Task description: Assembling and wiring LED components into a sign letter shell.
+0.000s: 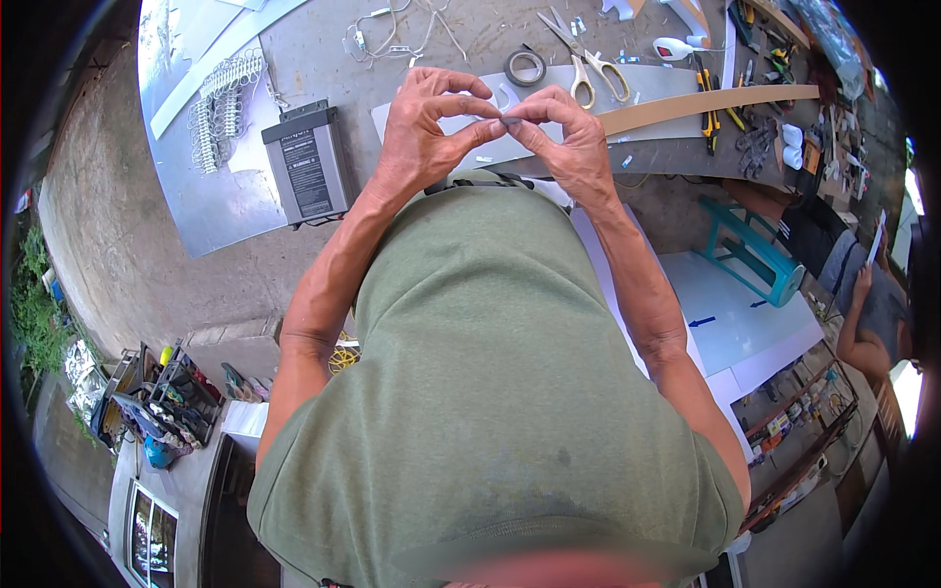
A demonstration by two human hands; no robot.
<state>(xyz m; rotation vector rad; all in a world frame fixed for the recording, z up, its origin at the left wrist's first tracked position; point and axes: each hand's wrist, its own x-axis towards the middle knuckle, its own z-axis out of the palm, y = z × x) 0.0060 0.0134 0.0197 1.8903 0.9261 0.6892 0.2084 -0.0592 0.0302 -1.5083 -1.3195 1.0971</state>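
My left hand (pixel 428 129) and my right hand (pixel 569 145) meet over the near edge of the table, thumbs and forefingers pinched together. Between their fingertips is a small dark piece (pixel 508 121), too small to name. Just beyond the fingers lies a roll of black tape (pixel 512 69). Scissors (pixel 579 49) with cream handles rest to its right, blades partly apart. Under and beside my hands is a pale flat sheet (pixel 650 82). A long tan strip (pixel 725 101) reaches rightward from beside my right hand.
To the left stand a grey-black power supply box (pixel 312 167) and a bundle of white light modules (pixel 223 110). Thin wires (pixel 397 44) lie at the back. Pliers (pixel 708 108) and other tools crowd the right. A teal stool (pixel 750 250) and another person (pixel 867 284) are at the right.
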